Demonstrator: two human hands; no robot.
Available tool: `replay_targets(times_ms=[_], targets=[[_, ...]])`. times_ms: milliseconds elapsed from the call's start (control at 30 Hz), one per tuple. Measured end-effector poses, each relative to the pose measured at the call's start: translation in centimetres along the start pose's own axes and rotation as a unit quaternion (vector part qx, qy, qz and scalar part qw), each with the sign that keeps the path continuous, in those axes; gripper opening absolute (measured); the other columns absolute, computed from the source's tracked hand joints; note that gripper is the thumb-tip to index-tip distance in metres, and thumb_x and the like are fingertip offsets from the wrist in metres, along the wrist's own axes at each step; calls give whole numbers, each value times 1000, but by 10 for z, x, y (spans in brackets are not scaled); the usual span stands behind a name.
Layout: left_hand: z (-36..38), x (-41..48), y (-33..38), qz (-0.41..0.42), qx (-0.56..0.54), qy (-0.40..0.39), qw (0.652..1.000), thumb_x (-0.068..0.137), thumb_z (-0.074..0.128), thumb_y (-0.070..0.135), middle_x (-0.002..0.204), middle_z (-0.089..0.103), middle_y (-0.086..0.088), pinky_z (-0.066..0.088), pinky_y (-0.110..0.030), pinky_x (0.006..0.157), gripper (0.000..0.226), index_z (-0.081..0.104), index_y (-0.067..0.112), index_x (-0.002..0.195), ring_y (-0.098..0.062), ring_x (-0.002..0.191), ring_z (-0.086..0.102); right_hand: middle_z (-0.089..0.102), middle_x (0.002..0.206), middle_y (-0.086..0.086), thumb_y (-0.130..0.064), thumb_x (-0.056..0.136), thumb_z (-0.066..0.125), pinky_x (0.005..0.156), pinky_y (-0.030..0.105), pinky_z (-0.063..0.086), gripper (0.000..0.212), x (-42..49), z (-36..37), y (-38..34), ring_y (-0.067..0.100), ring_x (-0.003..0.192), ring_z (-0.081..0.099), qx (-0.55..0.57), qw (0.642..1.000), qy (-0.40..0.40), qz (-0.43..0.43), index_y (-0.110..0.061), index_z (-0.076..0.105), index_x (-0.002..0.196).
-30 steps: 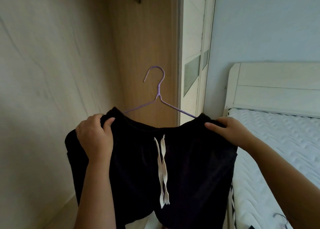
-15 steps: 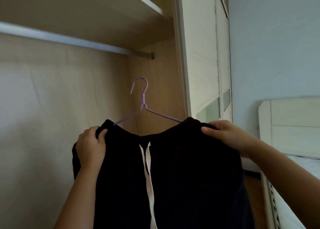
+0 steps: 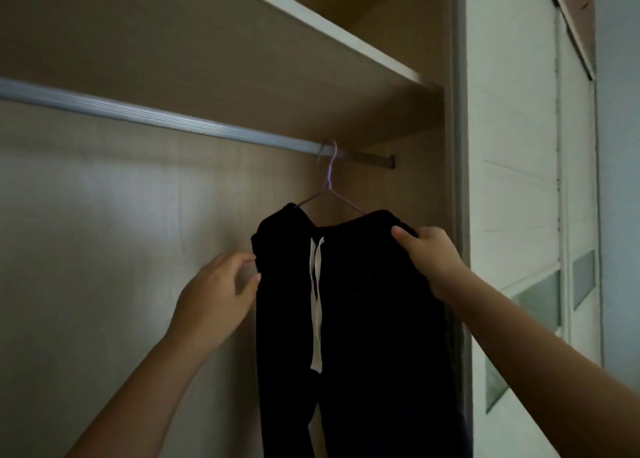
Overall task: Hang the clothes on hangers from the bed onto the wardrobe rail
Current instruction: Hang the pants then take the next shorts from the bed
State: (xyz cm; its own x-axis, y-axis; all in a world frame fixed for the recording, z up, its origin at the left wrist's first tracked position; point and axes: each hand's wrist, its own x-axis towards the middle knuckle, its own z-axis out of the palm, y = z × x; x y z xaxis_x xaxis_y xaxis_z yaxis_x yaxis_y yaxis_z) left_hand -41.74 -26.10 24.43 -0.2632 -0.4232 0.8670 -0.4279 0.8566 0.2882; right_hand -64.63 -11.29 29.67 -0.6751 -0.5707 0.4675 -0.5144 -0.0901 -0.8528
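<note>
Black shorts (image 3: 363, 301) on purple hanger (image 3: 329, 183), hook over rail (image 3: 156, 116) upper centre, right hand (image 3: 429, 253) pinching waistband, left hand (image 3: 221, 291) loose beside: could tug hook off.

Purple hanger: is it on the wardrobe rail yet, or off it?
On. The purple hanger has its hook over the wardrobe rail; the right hand grips the black trousers.
</note>
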Motion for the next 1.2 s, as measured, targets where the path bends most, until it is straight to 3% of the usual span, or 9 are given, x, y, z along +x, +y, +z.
replay_targets(times_ms=[267,500,667,733,833,900,1000,1100,1200], targets=[[-26,-12,-31,-95,14,6,995,85,57,22,95,61,9,40,-28,71,19,60,22,104,-13,86,60,47,72,6,-32,91,53,64,32,40,33,78,59,-41,22,68,51,40,998,24,-30,-9,44,69],[-40,-28,-50,-110,7,21,994,83,60,17,86,65,7,36,-18,59,13,58,27,92,-5,78,61,50,83,7,-29,92,51,73,35,42,35,118,99,-48,33,91,54,2,1000,17,-20,2,52,109],[-39,-38,-60,-138,-10,18,990,84,59,17,85,64,11,38,-15,62,13,57,29,89,-5,76,61,51,88,13,-29,93,50,78,38,46,38,125,109,-26,33,91,53,-3,1000,18,7,4,50,112],[-33,-41,-61,-147,-20,12,989,84,59,16,84,64,11,38,-16,62,13,57,28,89,-4,77,61,53,89,14,-30,92,51,78,40,48,31,126,108,-11,33,88,55,11,1000,12,26,1,53,98],[-24,-44,-61,-154,-38,9,987,84,58,17,82,63,15,37,-15,62,15,57,31,88,5,88,56,47,70,7,-30,94,49,57,32,42,31,126,102,3,24,64,50,-13,999,28,18,-8,44,71],[-17,-48,-59,-157,-54,7,986,84,58,16,81,63,17,37,-14,62,20,55,35,84,11,90,52,48,73,5,-28,95,47,53,30,39,24,119,98,8,20,63,48,-22,1000,20,-4,-4,51,93],[-8,-61,-55,-165,-87,3,982,84,59,14,80,63,17,37,-14,62,27,53,40,79,12,87,54,55,103,12,-28,95,44,66,33,43,43,101,93,21,25,86,55,-68,997,-2,-42,-2,42,129],[3,-81,-54,-177,-111,-26,978,84,59,15,81,63,16,38,-11,62,27,54,40,79,12,86,56,54,121,10,-26,94,46,73,33,46,43,71,88,42,27,103,57,-72,995,-25,-60,-7,38,133],[12,-105,-54,-191,-132,-50,971,84,60,15,81,64,16,41,-4,64,25,55,40,81,12,86,56,57,117,8,-25,95,45,73,28,48,39,38,85,71,17,91,57,-35,998,-50,-28,-9,43,130]])
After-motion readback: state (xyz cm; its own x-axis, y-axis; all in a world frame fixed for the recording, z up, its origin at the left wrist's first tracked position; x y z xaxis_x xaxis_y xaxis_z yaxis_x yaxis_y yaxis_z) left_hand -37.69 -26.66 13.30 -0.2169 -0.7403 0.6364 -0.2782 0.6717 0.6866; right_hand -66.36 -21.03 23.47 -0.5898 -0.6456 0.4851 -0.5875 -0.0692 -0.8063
